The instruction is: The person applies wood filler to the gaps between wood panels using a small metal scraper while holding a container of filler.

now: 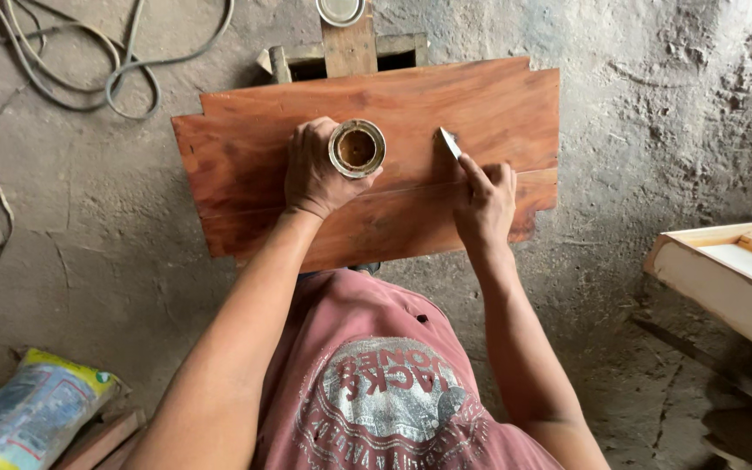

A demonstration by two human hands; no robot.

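Faded red cloth of the shirt [376, 383] fills the bottom of my view, and both bare forearms run up from it toward the work. To the lower left a plastic sack [32, 418] lies on the floor beside some wood offcuts; off to the right the corner of a pale wooden frame [733, 270] juts in.

Further out, the right hand [485, 204] rests on the reddish-brown wooden panel [376, 187], its heel planted near the panel's near edge. The fingers are pressed together around a small putty knife [450, 142], forefinger laid along it so the metal tip meets the wood at a low angle, just by a seam between boards. I judge that the planted heel steadies the blade and the finger on top gives pressure.

The left hand [315, 170] is curled around a small round tin [357, 148], open at the top with brown paste inside. It sits on the panel, close beside the blade; I take it that it is held so it cannot tip or slide.

The panel lies flat on a wooden stand [350, 48], raised off the dusty concrete floor [654, 113]. Beyond it a round lid [339, 10] rests on the stand's top, and a grey cable [89, 61] loops at far left.
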